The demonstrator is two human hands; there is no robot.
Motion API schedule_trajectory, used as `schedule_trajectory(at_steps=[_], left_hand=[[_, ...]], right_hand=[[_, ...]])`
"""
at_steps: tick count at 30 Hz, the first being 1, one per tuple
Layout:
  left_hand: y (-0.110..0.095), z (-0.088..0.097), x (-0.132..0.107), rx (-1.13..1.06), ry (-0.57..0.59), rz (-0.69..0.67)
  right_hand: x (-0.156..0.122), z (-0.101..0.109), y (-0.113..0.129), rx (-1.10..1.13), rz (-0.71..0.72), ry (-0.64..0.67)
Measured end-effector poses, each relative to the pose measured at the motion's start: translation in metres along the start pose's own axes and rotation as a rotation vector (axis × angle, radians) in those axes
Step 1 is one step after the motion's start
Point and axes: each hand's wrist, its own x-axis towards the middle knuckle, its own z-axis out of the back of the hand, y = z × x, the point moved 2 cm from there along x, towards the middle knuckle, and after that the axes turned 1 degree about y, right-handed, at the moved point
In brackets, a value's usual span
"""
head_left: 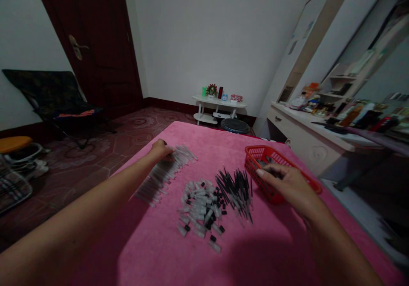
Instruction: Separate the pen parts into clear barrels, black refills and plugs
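My left hand [161,150] reaches over the far end of a row of clear, thin plastic tubes [158,177] on the pink cloth. Its fingers are bent down against the tubes, and what they pinch is blurred. At the red plastic basket [271,194], my right hand [289,183] hovers over the near rim with thumb and fingers curled; anything between them is hidden. Dark pieces lie inside the basket. Between my hands are a heap of whitish translucent caps with black ends [200,207] and a pile of thin black pointed sticks [235,190].
The pink cloth [179,264] covers the table. A dresser crowded with bottles [319,145] stands at right. Behind the table is a low white stand [220,101] holding small ornaments. A folding chair [54,94] and an orange-topped stool [15,143] are at left, near a dark door [96,64].
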Motion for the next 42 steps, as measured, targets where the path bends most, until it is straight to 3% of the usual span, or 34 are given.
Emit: schedule_trajectory(at_steps=[5, 9, 11, 15, 18, 21, 25, 28, 29, 31, 34, 42], left_hand=[[0.003, 0.0, 0.003, 0.226, -0.005, -0.018], [-0.002, 0.003, -0.005, 0.376, -0.006, -0.093], [-0.006, 0.005, -0.012, 0.425, -0.022, -0.143], [-0.013, -0.005, -0.042, 0.479, -0.024, -0.377], [-0.01, -0.024, -0.078, 0.38, 0.05, -0.565], [0.001, -0.043, -0.115, 0.149, 0.19, -0.56], [0.013, -0.059, -0.147, -0.01, 0.299, -0.537], [0.013, -0.062, -0.158, 0.042, 0.34, -0.603], [0.012, -0.063, -0.16, 0.057, 0.352, -0.623], [0.012, -0.064, -0.164, 0.078, 0.372, -0.647], [0.013, -0.066, -0.169, 0.11, 0.395, -0.671], [0.012, -0.067, -0.175, 0.171, 0.434, -0.735]], right_hand=[[-0.001, 0.0, 0.001, 0.024, 0.034, 0.078], [-0.008, -0.037, 0.009, -0.098, 0.092, 0.31], [-0.013, -0.06, 0.009, -0.13, 0.08, 0.347], [-0.025, -0.099, 0.008, -0.049, 0.077, 0.422], [-0.031, -0.11, 0.015, 0.098, 0.082, 0.47], [-0.026, -0.097, 0.022, 0.167, 0.09, 0.41], [-0.004, -0.042, 0.011, -0.114, 0.196, -0.062], [0.01, 0.004, -0.02, -0.541, 0.046, -0.334], [0.013, 0.015, -0.032, -0.656, -0.021, -0.332], [0.017, 0.03, -0.056, -0.8, -0.149, -0.194], [0.019, 0.041, -0.079, -0.853, -0.326, -0.088], [0.021, 0.04, -0.085, -0.915, -0.462, -0.032]])
